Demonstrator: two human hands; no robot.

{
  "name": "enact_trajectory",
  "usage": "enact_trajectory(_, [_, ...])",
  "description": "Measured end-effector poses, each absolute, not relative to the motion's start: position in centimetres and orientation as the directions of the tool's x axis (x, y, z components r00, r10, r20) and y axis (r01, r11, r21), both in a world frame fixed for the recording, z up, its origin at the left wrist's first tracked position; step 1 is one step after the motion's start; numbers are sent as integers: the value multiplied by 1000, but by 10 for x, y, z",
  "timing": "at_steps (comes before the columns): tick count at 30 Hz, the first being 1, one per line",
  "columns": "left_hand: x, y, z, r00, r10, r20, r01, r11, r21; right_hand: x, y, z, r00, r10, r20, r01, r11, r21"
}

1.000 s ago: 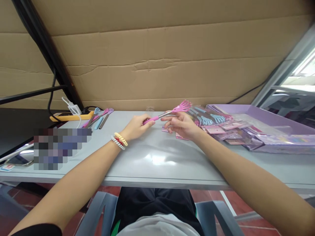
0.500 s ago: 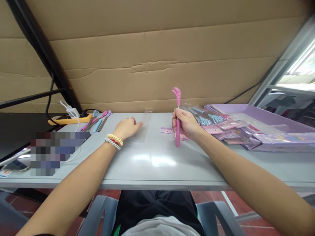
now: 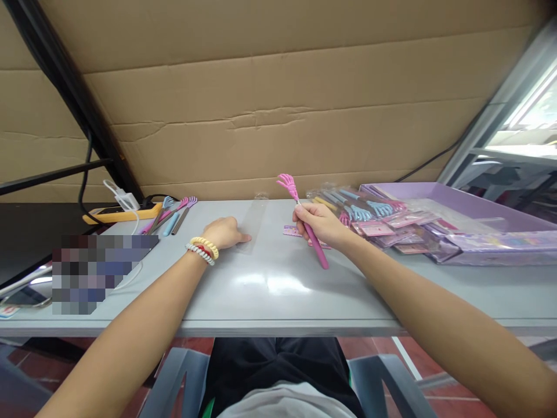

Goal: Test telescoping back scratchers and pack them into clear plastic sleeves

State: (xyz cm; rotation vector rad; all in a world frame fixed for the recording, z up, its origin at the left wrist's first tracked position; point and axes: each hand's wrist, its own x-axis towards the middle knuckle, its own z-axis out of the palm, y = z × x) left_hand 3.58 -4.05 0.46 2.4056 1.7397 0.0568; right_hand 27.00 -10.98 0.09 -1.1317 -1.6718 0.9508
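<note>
My right hand [image 3: 319,223] is closed round a pink back scratcher [image 3: 318,252] shaped like a small hand; its claw end tilts up and to the left, its pink handle points down toward the grey table [image 3: 270,290]. My left hand [image 3: 224,232] rests on the table with a fingertip on the near end of a clear plastic sleeve [image 3: 255,223]. Small printed pink cards [image 3: 292,230] lie on the table just behind my right hand.
A pile of bagged blue and pink scratchers [image 3: 369,217] lies right of my right hand, beside a lilac tray [image 3: 461,206]. Loose scratchers [image 3: 174,212] and a yellow power strip [image 3: 122,213] sit at the far left. A cardboard wall [image 3: 278,104] backs the table.
My left hand let go of the scratcher's handle and moved to the clear sleeve. My right hand took the scratcher, stood it upright, then tilted its claw end to the left.
</note>
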Motion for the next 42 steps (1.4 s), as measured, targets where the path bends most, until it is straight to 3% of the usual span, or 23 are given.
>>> enact_trajectory(8, [37,-36,0,366,929,-61,863,-315,394,270,-114,1,-262,949,174,436,278,-856])
enact_trajectory(13, [51,-50,2,363,909,205,717,-413,561,268,-116,2,-256,942,218,558,328,-763])
enact_trajectory(18, [66,-66,1,310,874,375,606,-486,630,262,-117,-2,-213,948,237,502,314,-806])
enact_trajectory(28, [74,-72,-6,347,877,332,305,-440,845,254,-117,-5,-225,906,357,445,422,-790])
enact_trajectory(37, [77,-70,-6,484,870,91,95,-156,983,261,-116,-6,-319,872,371,352,472,-808])
enact_trajectory(42, [74,-70,-4,582,801,140,14,-182,983,261,-115,-6,-297,858,418,485,513,-708])
